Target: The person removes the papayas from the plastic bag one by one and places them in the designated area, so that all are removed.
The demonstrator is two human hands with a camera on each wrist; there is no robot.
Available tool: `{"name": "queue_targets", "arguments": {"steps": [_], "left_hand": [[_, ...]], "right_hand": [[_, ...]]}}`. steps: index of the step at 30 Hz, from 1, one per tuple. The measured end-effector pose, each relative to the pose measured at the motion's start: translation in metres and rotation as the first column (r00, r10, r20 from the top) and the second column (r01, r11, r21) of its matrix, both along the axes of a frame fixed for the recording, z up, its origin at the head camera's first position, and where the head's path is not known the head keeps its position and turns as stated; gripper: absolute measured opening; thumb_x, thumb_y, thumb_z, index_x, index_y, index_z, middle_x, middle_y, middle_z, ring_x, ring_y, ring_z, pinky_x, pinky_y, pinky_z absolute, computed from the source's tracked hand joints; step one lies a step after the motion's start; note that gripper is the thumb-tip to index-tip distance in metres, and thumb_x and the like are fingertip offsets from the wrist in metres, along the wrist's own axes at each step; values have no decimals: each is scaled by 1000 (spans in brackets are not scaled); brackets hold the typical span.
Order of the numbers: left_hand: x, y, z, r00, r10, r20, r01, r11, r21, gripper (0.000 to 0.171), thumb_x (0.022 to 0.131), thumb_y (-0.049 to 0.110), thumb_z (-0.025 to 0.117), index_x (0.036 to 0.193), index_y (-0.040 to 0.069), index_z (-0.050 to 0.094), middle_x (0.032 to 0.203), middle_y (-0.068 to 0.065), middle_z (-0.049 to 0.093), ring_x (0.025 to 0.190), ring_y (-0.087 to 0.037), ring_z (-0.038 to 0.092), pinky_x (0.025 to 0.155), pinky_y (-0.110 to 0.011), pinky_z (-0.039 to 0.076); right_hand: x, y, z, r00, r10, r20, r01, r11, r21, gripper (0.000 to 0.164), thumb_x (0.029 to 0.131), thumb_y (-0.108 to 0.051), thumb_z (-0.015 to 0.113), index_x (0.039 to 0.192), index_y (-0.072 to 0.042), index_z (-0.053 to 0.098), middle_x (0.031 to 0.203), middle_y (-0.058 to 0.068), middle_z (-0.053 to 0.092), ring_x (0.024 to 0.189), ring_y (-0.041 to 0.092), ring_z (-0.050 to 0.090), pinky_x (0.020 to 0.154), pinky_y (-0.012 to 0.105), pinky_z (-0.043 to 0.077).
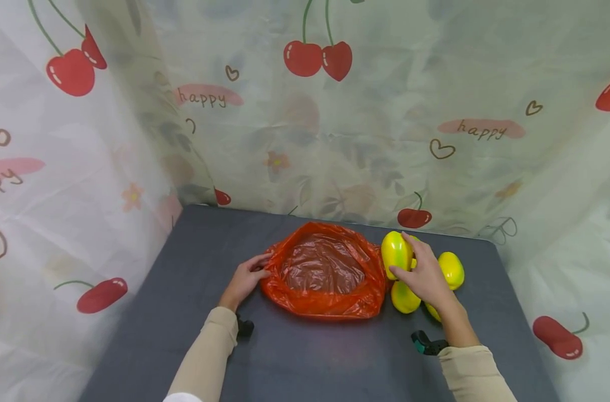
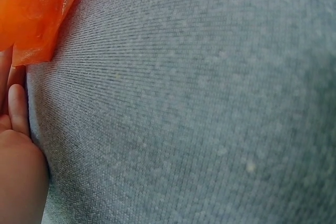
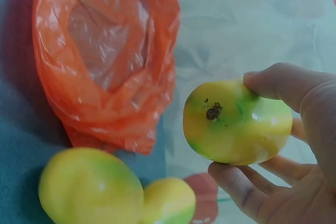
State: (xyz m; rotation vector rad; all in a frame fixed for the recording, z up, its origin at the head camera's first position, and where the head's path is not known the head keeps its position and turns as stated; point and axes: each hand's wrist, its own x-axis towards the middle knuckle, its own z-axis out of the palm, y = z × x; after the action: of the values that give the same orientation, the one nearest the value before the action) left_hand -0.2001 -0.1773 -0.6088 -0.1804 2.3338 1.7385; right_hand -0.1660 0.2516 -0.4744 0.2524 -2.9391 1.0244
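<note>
A thin red plastic bag (image 1: 325, 306) lies spread on the table with its mouth open upward, showing its see-through inside. My left hand (image 1: 243, 283) holds the bag's left edge between thumb and fingers; in the left wrist view only part of that hand (image 2: 18, 150) shows, below a bag corner (image 2: 37, 30). To the right of the bag, my right hand (image 1: 426, 276) grips a yellow-green mango (image 1: 396, 254) between thumb and fingers. Its dark stem scar faces the right wrist camera. Several more mangoes (image 1: 405, 297) lie under and around that hand, partly hidden by it.
A dark grey cloth covers the table (image 1: 335, 363). Light curtains (image 1: 375, 111) printed with cherries enclose it at the back and both sides. Another mango (image 1: 451, 270) lies near the table's right side. Dark wrist devices (image 1: 427, 343) sit at both cuffs.
</note>
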Motion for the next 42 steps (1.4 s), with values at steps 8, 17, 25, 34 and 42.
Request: {"name": "queue_targets", "arguments": {"steps": [8,17,25,34,42], "left_hand": [[0,-1,-1,1000,-7,-9,8,1000,10,48,94,19,70,141,26,62,137,-8,67,132,-27,59,116,-50,44],[1,-1,1,1000,-2,10,2,1000,8,48,95,19,69,141,29,62,137,-5,66,133,-26,58,116,-50,44],[1,-1,0,1000,5,2,-5,1000,11,48,95,19,69,141,28,62,136,-6,67,132,-26,58,116,-50,44],[2,-2,-3,1000,10,12,-11,1000,12,47,95,19,69,140,30,62,135,-4,67,131,-25,59,116,-49,44],[2,-1,0,1000,10,6,-10,1000,14,47,95,18,69,140,29,63,134,-4,68,131,-25,59,116,-49,45]], "right_hand": [[4,23,9,999,-42,11,42,999,-13,87,93,-24,75,160,-1,25,155,32,35,133,46,38,97,61,47],[9,45,5,991,-121,-57,123,992,24,85,93,-23,74,160,0,26,152,35,35,127,48,41,94,65,47],[14,65,0,982,-180,-52,182,982,49,86,93,-22,73,159,2,25,150,37,35,123,48,41,89,63,47],[23,84,-7,974,-223,-33,225,972,67,88,94,-27,71,159,5,21,151,41,33,130,54,36,91,67,43],[29,106,-14,961,-276,-32,278,959,60,89,95,-29,70,159,5,20,149,42,33,130,56,33,94,70,39]]}}
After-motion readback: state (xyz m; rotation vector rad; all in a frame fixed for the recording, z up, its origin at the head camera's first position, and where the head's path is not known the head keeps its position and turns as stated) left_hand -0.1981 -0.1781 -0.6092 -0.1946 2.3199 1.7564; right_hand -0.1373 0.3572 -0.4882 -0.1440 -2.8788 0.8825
